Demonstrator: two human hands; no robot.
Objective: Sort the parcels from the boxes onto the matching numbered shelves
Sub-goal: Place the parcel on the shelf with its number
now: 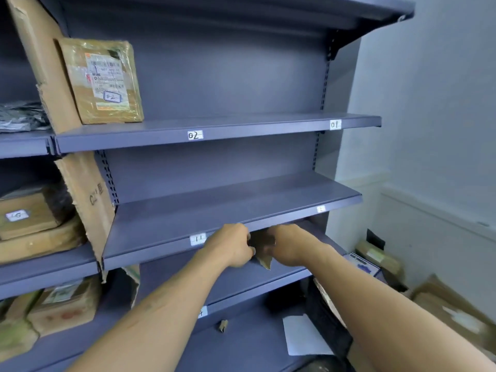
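Note:
A small brown cardboard parcel (262, 248) sits between my two hands, just under the front lip of the shelf labelled 11 (197, 238). My left hand (230, 245) grips its left side and my right hand (285, 245) grips its right side. Most of the parcel is hidden by my fingers and the shelf edge; one corner points down over the shelf below (236, 280). A taped parcel marked 02 (103, 81) stands on the shelf labelled 02 (195, 135), at its left end.
Cardboard dividers (88, 194) separate this bay from the left bay, which holds several parcels (29, 218). Labels 01 (335, 124) and 12 (320, 208) mark the right ends. Open boxes with parcels (453, 312) lie on the floor right; a white sheet (303, 336) lies low.

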